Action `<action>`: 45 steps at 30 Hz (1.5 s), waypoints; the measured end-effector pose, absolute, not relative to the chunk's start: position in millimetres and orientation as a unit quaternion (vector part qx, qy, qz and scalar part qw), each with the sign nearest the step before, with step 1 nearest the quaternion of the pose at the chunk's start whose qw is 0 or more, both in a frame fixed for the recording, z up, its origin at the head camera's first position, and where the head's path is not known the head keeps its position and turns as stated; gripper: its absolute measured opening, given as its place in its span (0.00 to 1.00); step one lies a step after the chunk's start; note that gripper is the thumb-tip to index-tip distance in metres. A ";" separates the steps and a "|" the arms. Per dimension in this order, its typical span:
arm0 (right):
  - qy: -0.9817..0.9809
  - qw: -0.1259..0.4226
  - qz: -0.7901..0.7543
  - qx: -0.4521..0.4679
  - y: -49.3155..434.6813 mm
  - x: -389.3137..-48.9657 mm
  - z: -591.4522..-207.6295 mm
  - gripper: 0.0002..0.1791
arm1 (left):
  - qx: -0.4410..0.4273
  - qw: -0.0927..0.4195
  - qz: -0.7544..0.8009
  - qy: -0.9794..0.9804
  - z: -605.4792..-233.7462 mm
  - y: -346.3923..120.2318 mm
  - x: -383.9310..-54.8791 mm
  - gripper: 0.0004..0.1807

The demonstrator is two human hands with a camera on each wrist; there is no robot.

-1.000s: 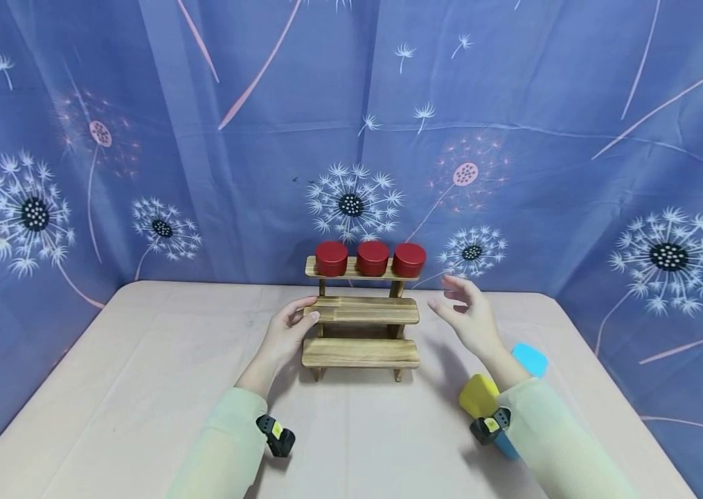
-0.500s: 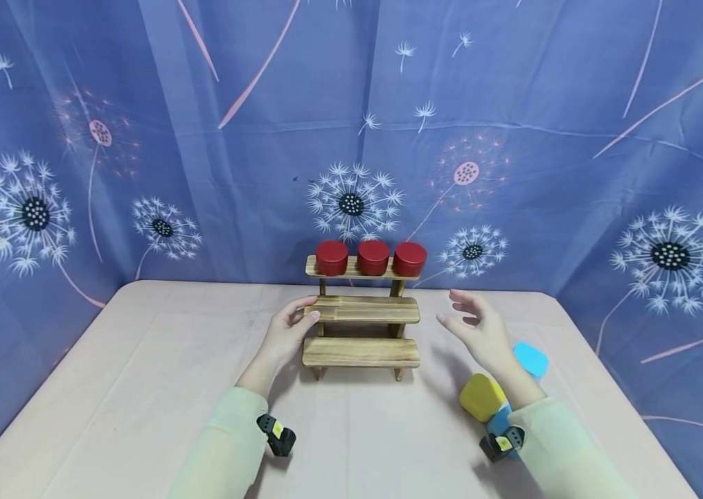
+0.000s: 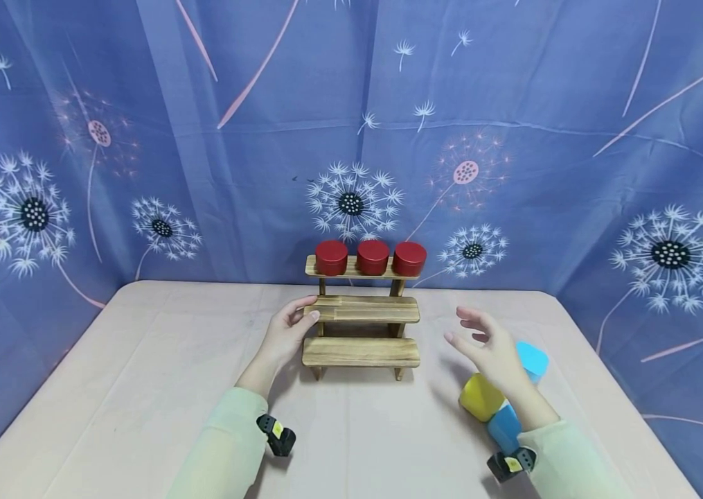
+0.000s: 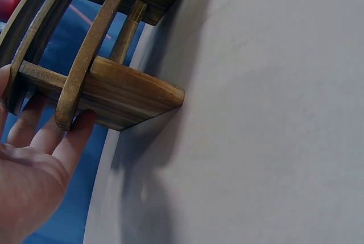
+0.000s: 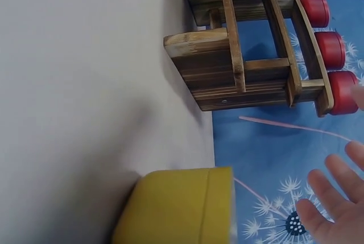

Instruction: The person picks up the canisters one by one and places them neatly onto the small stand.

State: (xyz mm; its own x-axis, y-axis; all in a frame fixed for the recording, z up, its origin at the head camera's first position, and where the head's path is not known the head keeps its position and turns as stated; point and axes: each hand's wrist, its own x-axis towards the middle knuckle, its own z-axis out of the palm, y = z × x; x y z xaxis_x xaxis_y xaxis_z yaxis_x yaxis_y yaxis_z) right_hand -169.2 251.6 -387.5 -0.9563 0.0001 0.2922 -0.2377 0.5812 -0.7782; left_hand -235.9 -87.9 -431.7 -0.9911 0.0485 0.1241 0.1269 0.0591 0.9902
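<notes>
A three-step wooden display stand [image 3: 360, 352] stands in the middle of the table. On its top step sit three round red tins, the left tin [image 3: 331, 258], the middle tin [image 3: 372, 258] and the right tin [image 3: 409, 259]. With thumb and fingers, my left hand [image 3: 285, 329] grips the left end of the middle step; the left wrist view has its fingers against the stand's side. To the right of the stand, my right hand [image 3: 491, 350] hovers with loosely bent fingers and holds nothing. Beneath and beside it are a yellow container [image 3: 481, 398], a blue one [image 3: 504, 427] and a light blue one [image 3: 532, 360].
The table [image 3: 139, 388] has a pale cloth surface. Behind it and along both sides hangs a blue curtain [image 3: 251, 173] with dandelion prints. Each wrist wears a small black camera, the left camera [image 3: 278, 436] and the right camera [image 3: 511, 464].
My right hand has drawn back from near the right red tin, moving down and to the right, uncovering more of the blue container. The left hand and stand have stayed put.
</notes>
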 end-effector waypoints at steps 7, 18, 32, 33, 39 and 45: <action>-0.890 0.137 0.429 0.069 255.2 -158.7 -393.0 0.28 | -0.091 0.056 -0.684 -0.722 -433.3 -90.2 -232.9 0.22; -0.903 0.138 0.405 0.047 258.4 -149.0 -403.5 0.28 | -0.045 0.027 -0.668 -0.742 -426.3 -87.9 -236.5 0.21; -0.923 0.135 0.357 0.041 268.0 -134.5 -411.2 0.28 | -0.049 0.021 -0.684 -0.728 -427.9 -87.3 -235.1 0.22; -0.925 0.134 0.354 0.041 268.7 -133.3 -411.1 0.29 | -0.048 0.020 -0.684 -0.727 -427.8 -87.0 -235.0 0.22; -0.928 0.129 0.346 0.043 273.2 -127.6 -410.9 0.29 | -0.051 0.024 -0.677 -0.734 -428.6 -87.5 -236.0 0.21; -0.930 0.119 0.344 0.047 277.4 -123.1 -414.1 0.30 | -0.054 0.027 -0.678 -0.733 -430.3 -88.4 -236.3 0.21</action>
